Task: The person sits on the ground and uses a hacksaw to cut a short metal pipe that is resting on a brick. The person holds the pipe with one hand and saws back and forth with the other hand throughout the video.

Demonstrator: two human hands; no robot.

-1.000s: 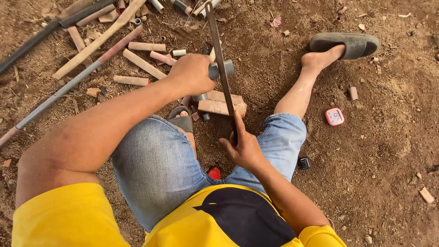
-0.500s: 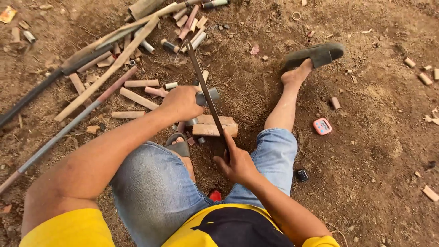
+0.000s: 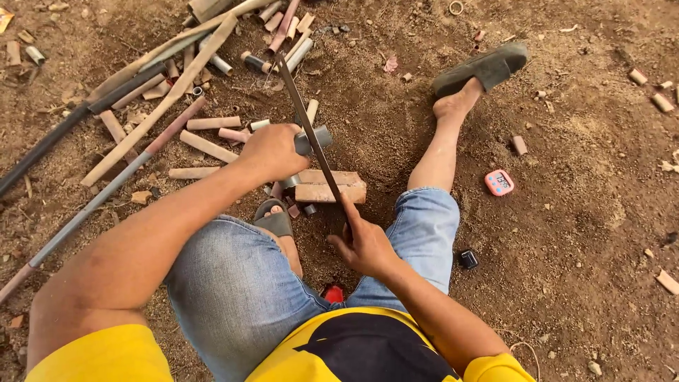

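Note:
I sit on bare dirt with my legs spread. My left hand point(image 3: 272, 151) is closed around a short grey pipe point(image 3: 315, 139) that rests over a reddish brick point(image 3: 336, 187). My right hand point(image 3: 364, 244) grips the handle of a long thin saw blade point(image 3: 305, 124), which runs away from me and crosses the pipe just right of my left hand. A few small cut pipe pieces point(image 3: 309, 209) lie by the brick, next to my sandalled left foot point(image 3: 274, 221).
A heap of pipes and cut offcuts point(image 3: 205, 124) lies at the upper left, with long dark pipes point(image 3: 49, 145) running to the left edge. A small pink timer point(image 3: 499, 182) and a small black object point(image 3: 467, 259) lie on the dirt at the right. My right sandal point(image 3: 484, 68) is far out.
The view has shifted and tilted, so everything sits lower in the frame. Both hands keep their grips; the saw blade has slid slightly along the pipe.

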